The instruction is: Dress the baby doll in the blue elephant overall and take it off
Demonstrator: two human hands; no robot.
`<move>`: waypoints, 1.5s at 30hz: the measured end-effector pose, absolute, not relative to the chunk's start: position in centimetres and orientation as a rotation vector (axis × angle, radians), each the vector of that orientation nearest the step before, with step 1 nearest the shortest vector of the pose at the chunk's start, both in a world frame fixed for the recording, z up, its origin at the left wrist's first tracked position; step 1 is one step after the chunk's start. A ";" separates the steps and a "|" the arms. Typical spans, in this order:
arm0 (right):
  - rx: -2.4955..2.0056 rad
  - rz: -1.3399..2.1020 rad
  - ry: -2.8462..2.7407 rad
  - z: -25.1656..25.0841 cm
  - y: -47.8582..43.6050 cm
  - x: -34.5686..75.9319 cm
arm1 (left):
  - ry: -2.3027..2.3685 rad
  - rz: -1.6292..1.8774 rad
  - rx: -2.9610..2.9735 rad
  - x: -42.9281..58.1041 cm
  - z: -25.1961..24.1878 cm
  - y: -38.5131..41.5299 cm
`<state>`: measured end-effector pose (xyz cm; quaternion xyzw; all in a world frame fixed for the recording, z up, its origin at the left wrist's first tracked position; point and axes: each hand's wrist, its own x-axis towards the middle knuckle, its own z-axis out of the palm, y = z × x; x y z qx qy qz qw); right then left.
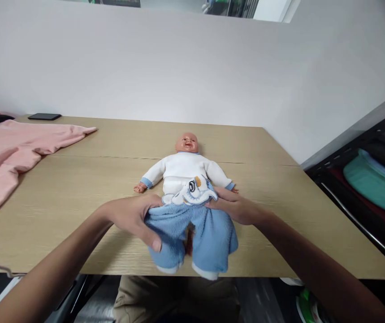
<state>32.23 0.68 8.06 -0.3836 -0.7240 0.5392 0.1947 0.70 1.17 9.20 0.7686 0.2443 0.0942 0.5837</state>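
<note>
A baby doll [188, 143] lies on its back on the table, head towards the wall, in a white top [182, 168] with blue cuffs. Fuzzy blue pants [212, 233] with white hems and an embroidered animal face cover its lower body. Between the pant legs a bit of skin-coloured doll shows; I cannot tell whether its legs are inside. My left hand [135, 220] grips the pants at the left of the waist, thumb on top and fingers mostly hidden. On the other side, my right hand [237, 206] is closed on the waist edge beside the embroidered face.
A pink garment [20, 148] is spread on the left of the wooden table [111, 175]. Behind it lies a flat black phone-like object [45, 116]. At the right stands a black rack [347, 202] holding folded cloth, including a teal piece [377, 184]. A wall rises behind the table.
</note>
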 end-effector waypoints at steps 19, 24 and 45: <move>-1.015 2.036 -1.680 4.9 -1.0 31.6 | 0.420 0.314 1.202 1.1 4.1 -1.6; -0.852 2.168 -1.865 5.4 -1.4 31.3 | 0.530 0.655 1.140 1.6 2.6 -2.9; -1.196 1.525 -1.584 5.5 -5.7 26.8 | 1.090 0.908 1.194 5.0 3.5 -9.0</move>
